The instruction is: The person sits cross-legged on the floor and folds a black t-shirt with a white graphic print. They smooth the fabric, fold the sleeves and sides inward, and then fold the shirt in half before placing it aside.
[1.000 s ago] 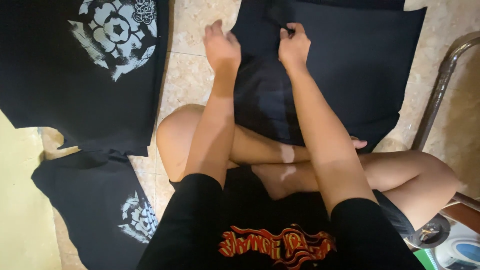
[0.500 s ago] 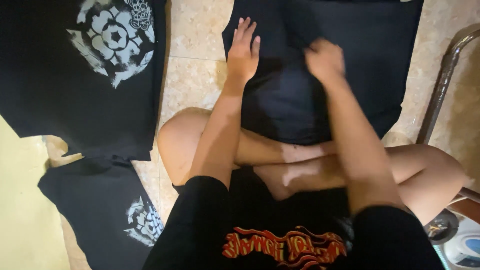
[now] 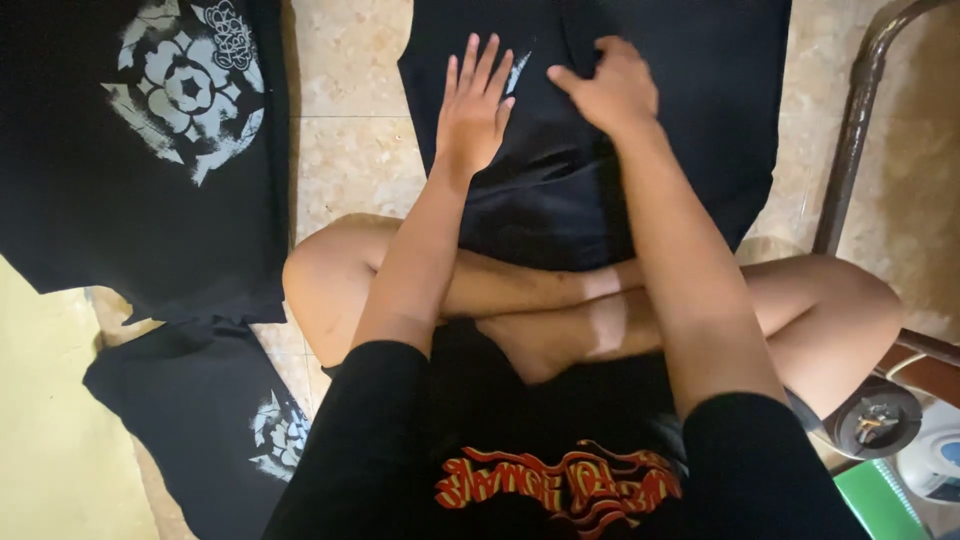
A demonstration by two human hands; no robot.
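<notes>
Head view: person sits cross-legged on the tiled floor [image 3: 350,150], a black garment [image 3: 680,130] spread on the tiles in front of the knees, its near edge lapping onto the crossed shins.

Left hand [image 3: 475,110] lies flat on the garment near its left edge, fingers [image 3: 480,65] spread and straight, palm down; it presses the cloth and grips nothing. Right hand [image 3: 610,90] sits just beside it toward the middle, fingers curled down with a small ridge of fabric bunched under them (looks like a pinch, but I cannot tell how much cloth is actually caught).

Handling, as a judgement: thin soft knit, light, no stiffness, so it sags and wrinkles wherever it isn't supported. Not fragile, not slippery on tile. Best taken at hems, seams or corners with a two-point pinch; a mid-panel grab only bunches it.

Nearby: a black shirt with a pale floral print [image 3: 170,110] at the far left, another printed black shirt [image 3: 220,420] near left, a metal tube frame [image 3: 850,130] on the right.
</notes>
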